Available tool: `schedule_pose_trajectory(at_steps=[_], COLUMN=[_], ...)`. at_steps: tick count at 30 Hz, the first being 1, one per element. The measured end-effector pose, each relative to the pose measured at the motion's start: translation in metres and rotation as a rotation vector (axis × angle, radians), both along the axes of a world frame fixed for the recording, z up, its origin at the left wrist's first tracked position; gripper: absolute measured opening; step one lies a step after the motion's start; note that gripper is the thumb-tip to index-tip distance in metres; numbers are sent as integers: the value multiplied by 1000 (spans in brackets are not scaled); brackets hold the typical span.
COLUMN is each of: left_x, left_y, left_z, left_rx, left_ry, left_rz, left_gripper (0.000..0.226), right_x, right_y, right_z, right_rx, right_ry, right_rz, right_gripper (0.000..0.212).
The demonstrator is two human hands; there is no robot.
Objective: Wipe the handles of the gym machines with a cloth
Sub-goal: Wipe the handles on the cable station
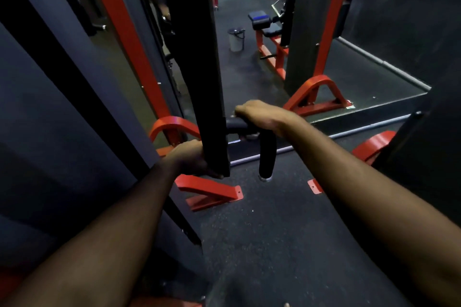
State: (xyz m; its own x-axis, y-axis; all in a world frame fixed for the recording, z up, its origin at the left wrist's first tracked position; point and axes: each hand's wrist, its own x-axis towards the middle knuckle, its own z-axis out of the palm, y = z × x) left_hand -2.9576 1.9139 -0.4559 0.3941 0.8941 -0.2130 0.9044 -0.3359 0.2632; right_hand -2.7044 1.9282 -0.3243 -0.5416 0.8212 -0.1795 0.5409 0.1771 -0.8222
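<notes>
Head view: the black padded handle [267, 154] hangs beside a dark post [199, 70]. The right hand [262, 117] curls over its bend; any cloth is hidden. The left hand [192, 157] wraps the post's lower end, fingers partly concealed.

Lying underfoot, dark speckled rubber floor [274, 227]. Standing along the far side, a wall mirror [249, 57] reflecting red-framed machines, a padded bench [264, 25] and a pale bucket [236, 38]. Glowing dimly, the whole room.
</notes>
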Motion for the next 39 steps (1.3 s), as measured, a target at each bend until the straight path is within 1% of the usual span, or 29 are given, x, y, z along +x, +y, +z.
schedule_pose_trajectory(at_steps=[2, 5, 8, 10, 12, 14, 16, 17, 19, 22, 25, 27, 29, 30, 31, 32, 33, 35, 36, 37, 39], left_x=[5, 11, 12, 6, -5, -7, 0, 2, 7, 8, 10, 12, 16, 19, 21, 22, 22, 21, 21, 20, 22], left_y=[3, 7, 12, 18, 27, 30, 29, 32, 34, 33, 28, 26, 23, 21, 20, 20, 21, 22, 23, 23, 21], left_z=[4, 8, 6, -4, -14, -18, -9, -5, 0, 3, 3, 6, 11, 12, 14, 14, 13, 12, 11, 10, 14], left_rx=[43, 42, 85, 116, 120, 152, 188, 186, 172, 205, 240, 275, 289, 289, 287, 283, 280, 258, 252, 250, 243], left_ry=[18, 13, -1, 2, 3, 35, 53, 55, 72, 59, 45, 63, 123, 141, 148, 157, 165, 180, 187, 189, 162], left_rz=[-39, -12, -47, -85, -61, -40, -24, -41, -96, -53, -4, 12, 39, 49, 51, 54, 64, 95, 106, 116, 149], left_gripper=[57, 65, 55, 51, 59, 67, 67, 63, 55, 61, 61, 59, 70, 76, 79, 81, 82, 87, 92, 94, 87], right_x=[15, 33, 40, 40, 40, 43, 48, 50, 52, 52, 58, 60, 56, 53, 49, 45, 42, 33, 26, 20, 8], right_y=[-1, 3, 9, 15, 21, 26, 29, 29, 29, 39, 46, 47, 48, 48, 50, 53, 55, 59, 60, 60, 59], right_z=[-14, -45, -82, -97, -110, -125, -142, -151, -164, -166, -143, -117, -94, -82, -71, -60, -50, -31, -23, -16, -11], right_rx=[-57, -104, -170, -211, -254, -309, -363, -389, -440, -445, -466, -437, -436, -471, -516, -560, -570, -466, -390, -313, -175], right_ry=[180, 420, 621, 718, 785, 829, 800, 778, 769, 746, 606, 506, 516, 541, 560, 552, 503, 353, 284, 221, 111], right_rz=[-17, -84, -87, -54, -35, -69, -105, -113, -107, -56, 30, 52, 22, 17, 28, 61, 109, 206, 229, 230, 202], right_gripper=[36, 32, 34, 37, 39, 37, 28, 28, 31, 34, 30, 29, 30, 30, 32, 40, 52, 71, 75, 76, 75])
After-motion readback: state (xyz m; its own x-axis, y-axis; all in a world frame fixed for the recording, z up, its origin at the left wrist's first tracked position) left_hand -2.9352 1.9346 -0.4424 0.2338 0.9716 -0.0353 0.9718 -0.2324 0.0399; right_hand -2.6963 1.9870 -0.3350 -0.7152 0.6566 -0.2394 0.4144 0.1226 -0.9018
